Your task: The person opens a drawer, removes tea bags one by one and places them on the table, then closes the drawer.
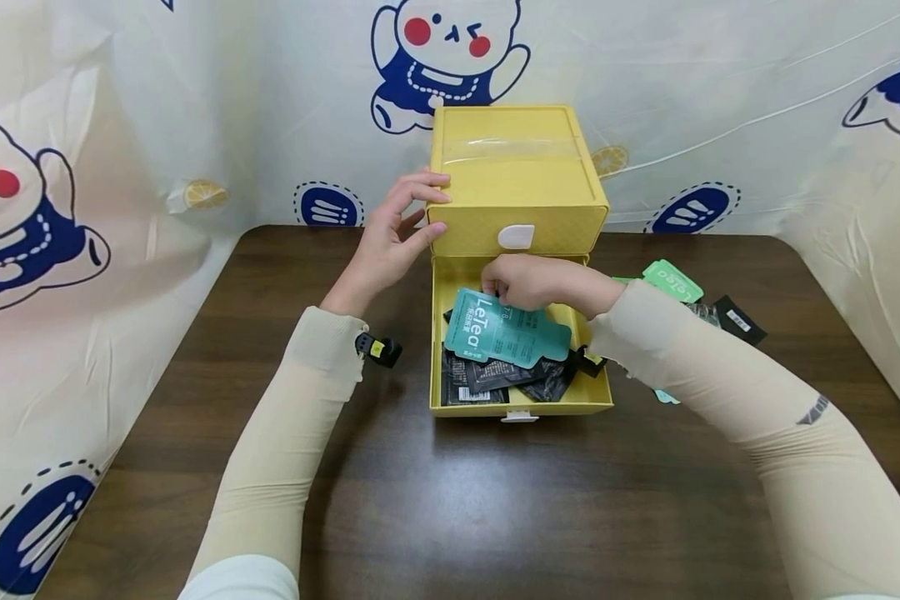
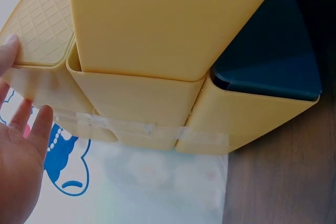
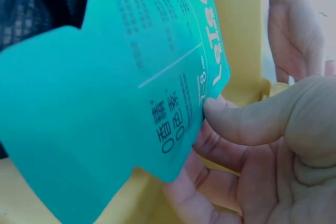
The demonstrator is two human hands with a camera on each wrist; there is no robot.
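My right hand [image 1: 523, 282] pinches the edge of a teal tea packet [image 1: 487, 333] marked "LeTea" between thumb and fingers. The right wrist view shows the thumb on the packet's printed face [image 3: 131, 77]. The packet is over the pulled-out lower drawer [image 1: 521, 410] of a yellow drawer box [image 1: 517, 158], above several black packets [image 1: 487, 375]. My left hand [image 1: 397, 229] rests against the left side of the upper drawer, its fingers fairly straight. Only part of that hand [image 2: 18, 156] shows at the edge of the left wrist view.
On the brown table [image 1: 495, 500], right of the box, lie a green packet [image 1: 672, 281] and a black packet [image 1: 738, 320], partly behind my right sleeve. A printed curtain [image 1: 285, 108] hangs behind the table. The upper drawer has a white pull tab [image 1: 516, 237].
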